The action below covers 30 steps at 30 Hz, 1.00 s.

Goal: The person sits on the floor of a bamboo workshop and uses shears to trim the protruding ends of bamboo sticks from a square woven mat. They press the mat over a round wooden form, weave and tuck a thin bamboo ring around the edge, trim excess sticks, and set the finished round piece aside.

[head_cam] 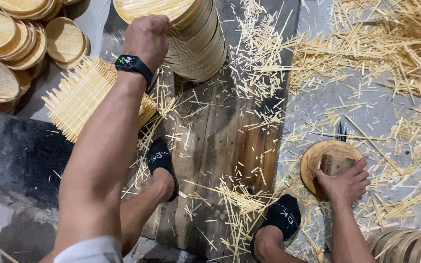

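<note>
My left hand [146,38] reaches forward and grips the rim of the top basket on a tall stack of round woven bamboo baskets [196,44]. A dark smartwatch [131,63] sits on that wrist. My right hand [343,185] rests on a round wooden mould [313,158] on the floor, fingers curled over the wooden block at its centre. Between my arms lie both my feet in black socks [161,163], set on a dark wooden board [215,141].
A flat unfinished bamboo weave [76,95] with loose ends lies under my left forearm. More finished baskets [20,39] pile up at the top left. Bamboo strips and offcuts [381,53] litter the floor. Scissors [342,131] lie behind the mould. Bamboo hoops [410,246] sit at bottom right.
</note>
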Motion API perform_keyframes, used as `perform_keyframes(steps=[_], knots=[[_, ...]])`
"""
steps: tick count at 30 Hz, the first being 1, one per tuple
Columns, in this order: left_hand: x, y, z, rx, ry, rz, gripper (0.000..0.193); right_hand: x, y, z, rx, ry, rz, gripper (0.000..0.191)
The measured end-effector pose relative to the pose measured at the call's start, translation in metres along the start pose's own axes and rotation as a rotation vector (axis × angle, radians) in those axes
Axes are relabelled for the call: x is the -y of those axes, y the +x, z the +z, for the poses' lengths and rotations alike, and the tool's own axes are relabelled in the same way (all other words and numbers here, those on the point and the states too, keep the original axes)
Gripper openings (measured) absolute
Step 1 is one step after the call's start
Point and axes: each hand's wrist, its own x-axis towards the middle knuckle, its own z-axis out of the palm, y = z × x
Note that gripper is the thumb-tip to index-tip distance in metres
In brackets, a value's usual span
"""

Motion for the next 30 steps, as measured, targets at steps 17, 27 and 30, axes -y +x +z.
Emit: perform_keyframes(steps=[17,27,30], knots=[[0.001,0.000,0.007,0.083,0.036,-0.014,0.003,0.001,-0.003,0.001,-0.040,0.005,-0.015,0.142],[0.004,0.003,0.007,0.093,-0.045,0.052,0.005,0.002,-0.003,0.000,-0.024,0.022,-0.010,0.142],[0.001,0.003,0.004,0.156,-0.030,0.012,0.009,0.002,-0.003,0.001,-0.018,0.013,0.004,0.143]])
